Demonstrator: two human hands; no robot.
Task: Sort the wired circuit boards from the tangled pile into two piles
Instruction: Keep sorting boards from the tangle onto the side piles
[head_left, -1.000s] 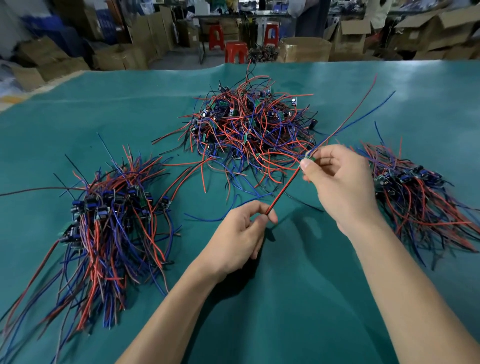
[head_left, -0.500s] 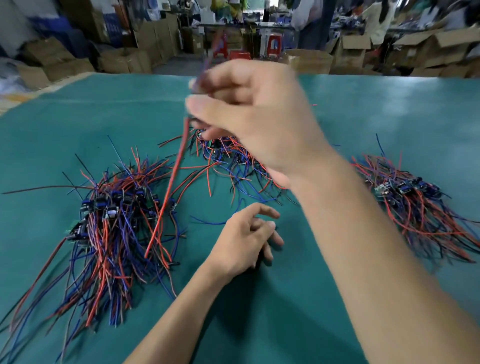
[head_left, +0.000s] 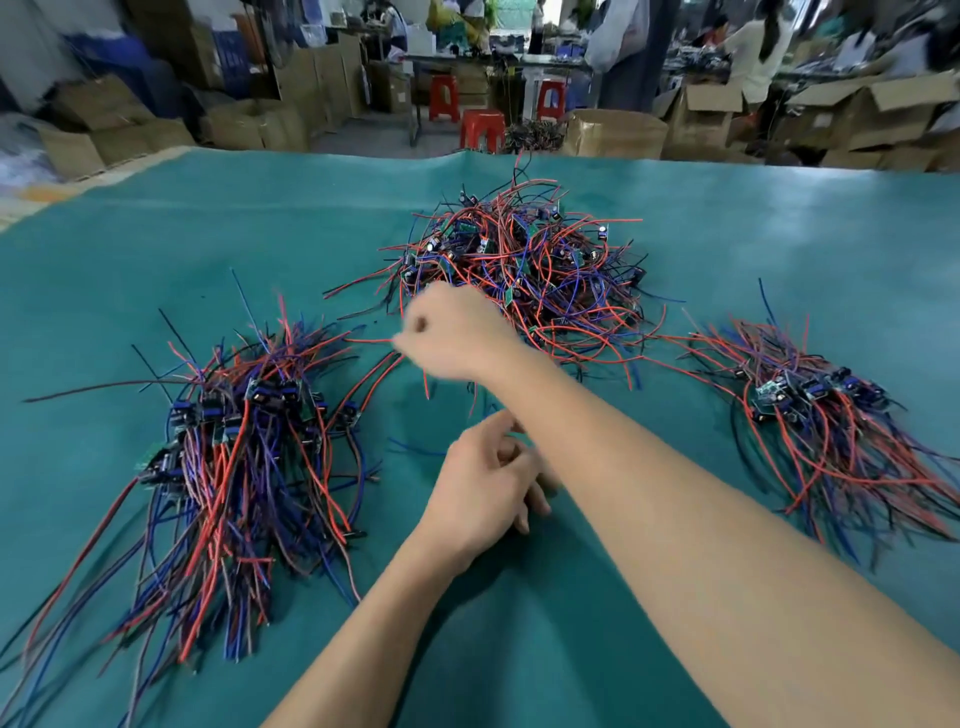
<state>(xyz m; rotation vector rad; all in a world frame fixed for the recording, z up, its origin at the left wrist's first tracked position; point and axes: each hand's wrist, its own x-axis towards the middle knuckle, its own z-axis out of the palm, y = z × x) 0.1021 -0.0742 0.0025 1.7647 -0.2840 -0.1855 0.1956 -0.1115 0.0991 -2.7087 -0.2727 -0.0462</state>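
Right hand (head_left: 457, 332) has dropped, its wired board now released

Right hand (head_left: 457, 332) blurred, fingers curled, crossing over between tangled pile (head_left: 524, 270) and left pile (head_left: 239, 447), left hand (head_left: 483, 488) resting loosely curled on green table (head_left: 779, 234), right pile (head_left: 831, 415) well apart, cardboard boxes (head_left: 613, 132) behind.
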